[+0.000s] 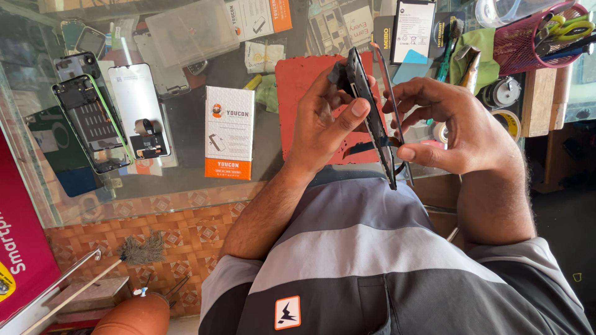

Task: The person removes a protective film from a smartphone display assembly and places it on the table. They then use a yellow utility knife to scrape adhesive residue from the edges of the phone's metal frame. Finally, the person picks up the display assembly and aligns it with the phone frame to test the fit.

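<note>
Left hand point(323, 124) gripped phone frame point(370, 118) edge-on; right hand point(453, 127) pinched thin tool point(392, 111) at seam. Slip could crack frame.

Glossy glass counter point(186, 186), matt red rubbery mat point(304, 93), dark plastic phone frame point(366, 105), thin metal tweezers point(388, 99).

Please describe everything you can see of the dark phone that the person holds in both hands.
The dark phone is a thin black slab seen edge-on, held tilted above the red mat. The left hand grips its upper part, thumb pressed on the edge. The right hand pinches its lower part and holds a thin metal tool alongside. Whether it is open cannot be told.
</note>
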